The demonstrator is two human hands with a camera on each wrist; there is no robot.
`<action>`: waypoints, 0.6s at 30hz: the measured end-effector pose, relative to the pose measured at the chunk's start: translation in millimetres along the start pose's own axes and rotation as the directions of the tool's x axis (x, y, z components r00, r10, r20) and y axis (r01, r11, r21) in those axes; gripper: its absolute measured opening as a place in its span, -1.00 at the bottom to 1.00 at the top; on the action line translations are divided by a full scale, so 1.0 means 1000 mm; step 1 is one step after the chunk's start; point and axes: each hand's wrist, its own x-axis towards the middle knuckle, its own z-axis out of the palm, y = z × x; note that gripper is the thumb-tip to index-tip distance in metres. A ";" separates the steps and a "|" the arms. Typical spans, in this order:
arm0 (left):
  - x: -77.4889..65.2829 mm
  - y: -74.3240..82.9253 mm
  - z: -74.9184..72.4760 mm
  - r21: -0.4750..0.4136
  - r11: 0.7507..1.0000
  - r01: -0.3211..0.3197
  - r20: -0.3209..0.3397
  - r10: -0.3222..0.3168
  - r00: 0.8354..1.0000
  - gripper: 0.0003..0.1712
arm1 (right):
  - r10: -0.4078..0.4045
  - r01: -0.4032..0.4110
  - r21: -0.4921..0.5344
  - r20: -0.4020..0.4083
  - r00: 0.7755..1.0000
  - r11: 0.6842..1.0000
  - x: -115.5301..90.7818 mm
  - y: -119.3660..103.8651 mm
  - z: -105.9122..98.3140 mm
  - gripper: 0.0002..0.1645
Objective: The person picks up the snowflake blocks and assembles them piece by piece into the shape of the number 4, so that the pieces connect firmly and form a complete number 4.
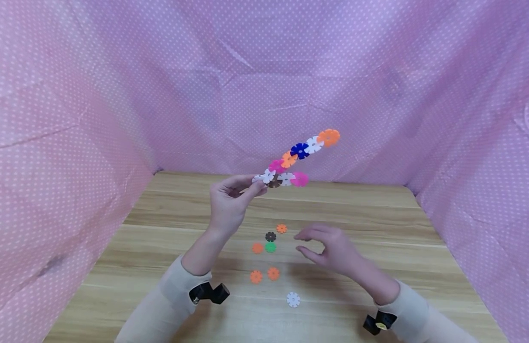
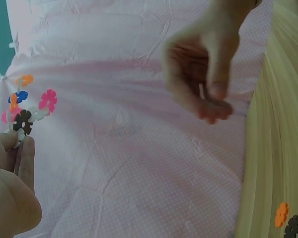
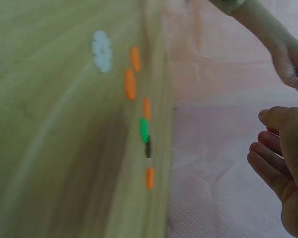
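My left hand [image 1: 228, 206] pinches the white end of a chain of notched plastic snowflake discs, raised above the table. From there two branches reach to the right. The longer one rises through a blue disc [image 1: 300, 151] to an orange disc [image 1: 329, 137] at its tip; the shorter one passes a brown disc [image 2: 23, 122] and ends in a pink disc [image 1: 300, 179]. My right hand [image 1: 336, 250] hovers right of the loose discs, thumb and fingers apart, with nothing between them in the right wrist view.
Loose discs lie on the wooden table [image 1: 170, 228]: several orange ones, a green disc [image 1: 270, 247], a dark brown disc [image 1: 270, 236] and, nearer the front, a white disc [image 1: 293, 299]. A pink dotted cloth [image 1: 264, 95] hangs round the back and sides.
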 end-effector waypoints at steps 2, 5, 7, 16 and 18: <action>0.000 0.001 0.000 0.001 1.000 0.005 -0.007 -0.005 1.000 -0.86 | 0.003 -0.003 0.003 0.053 0.999 1.000 -0.007 0.000 0.006 -0.70; 0.000 0.001 0.000 0.007 1.000 0.012 -0.009 -0.012 1.000 -0.85 | 0.005 -0.008 0.021 0.160 0.987 1.000 -0.018 -0.002 0.016 -0.66; 0.000 0.000 0.000 0.010 1.000 0.013 -0.009 -0.013 1.000 -0.84 | 0.010 -0.019 0.035 0.253 0.967 0.999 -0.024 -0.005 0.022 -0.66; 0.001 -0.002 -0.001 -0.023 1.000 0.005 -0.001 -0.005 1.000 -0.60 | 0.114 -0.140 0.000 0.586 0.802 0.990 -0.038 -0.018 0.038 -0.71; 0.001 -0.003 -0.001 -0.025 1.000 0.002 0.004 -0.001 1.000 -0.56 | 0.115 -0.131 -0.016 0.597 0.794 0.991 -0.039 -0.018 0.041 -0.75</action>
